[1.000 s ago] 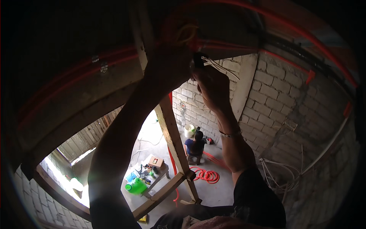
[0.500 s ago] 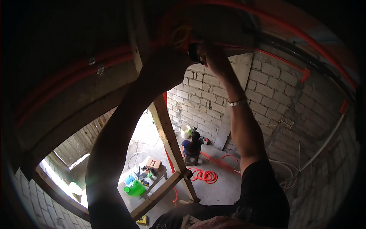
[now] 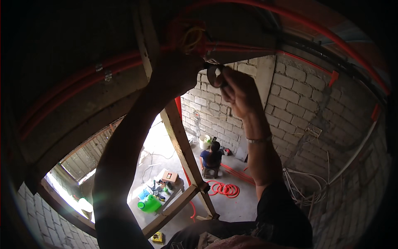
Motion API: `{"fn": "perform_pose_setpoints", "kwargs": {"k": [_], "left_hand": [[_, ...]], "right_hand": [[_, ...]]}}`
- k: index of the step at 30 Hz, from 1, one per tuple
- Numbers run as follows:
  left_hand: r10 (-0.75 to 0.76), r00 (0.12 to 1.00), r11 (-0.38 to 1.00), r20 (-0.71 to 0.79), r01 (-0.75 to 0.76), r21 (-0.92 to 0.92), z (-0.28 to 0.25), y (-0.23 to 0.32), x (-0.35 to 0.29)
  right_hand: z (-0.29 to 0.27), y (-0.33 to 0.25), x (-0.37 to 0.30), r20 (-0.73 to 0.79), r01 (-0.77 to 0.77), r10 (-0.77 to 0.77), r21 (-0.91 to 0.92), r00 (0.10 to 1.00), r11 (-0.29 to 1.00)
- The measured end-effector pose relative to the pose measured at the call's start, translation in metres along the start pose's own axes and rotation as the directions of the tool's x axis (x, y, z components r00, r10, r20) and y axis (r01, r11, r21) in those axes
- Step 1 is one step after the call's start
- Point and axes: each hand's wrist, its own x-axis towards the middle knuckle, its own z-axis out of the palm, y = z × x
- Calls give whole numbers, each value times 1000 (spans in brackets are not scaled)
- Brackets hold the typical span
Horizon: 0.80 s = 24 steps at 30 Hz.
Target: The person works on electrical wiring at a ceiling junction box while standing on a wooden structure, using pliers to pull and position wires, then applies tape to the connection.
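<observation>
My right hand is raised overhead, its fingers closed on a roll of black tape. Left of it, in deep shadow, my left hand is closed close to the roll; what its fingers pinch cannot be made out. Just above that hand, loops of yellow wire hang by an orange box under the ceiling. Orange conduits run along the dark beam to the left of my hands.
A wooden frame post with a crosspiece stands below my arms. Far down, a person sits low near a white bucket. Coiled orange conduit lies on the floor. A table holds a green jug and tools.
My right hand has moved down and slightly right with the tape roll, away from the orange box. My left hand has shifted slightly left, and more of the yellow wire shows.
</observation>
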Motion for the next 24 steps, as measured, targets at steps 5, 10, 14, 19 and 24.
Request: {"fn": "perform_pose_setpoints", "kwargs": {"k": [5, 10, 14, 19, 24], "left_hand": [[198, 961, 980, -195, -201, 7, 11, -6, 1], [104, 994, 995, -31, -104, 10, 0, 1, 1], [54, 989, 998, -141, -47, 51, -1, 2, -4], [-26, 996, 997, -86, 32, 70, 0, 7, -3], [41, 999, 987, -35, -35, 158, 9, -5, -2]], "right_hand": [[-13, -20, 41, 186, -217, 154, 392, 970, 894], [-8, -9, 70, 163, -200, 177, 139, 971, 970], [-4, 27, 59, -105, -161, 150, -108, 983, 981], [-7, 53, 27, -75, -5, -15, -248, 997, 969], [1, 33, 0, -8, 42, -41, 91, 999, 995]]}}
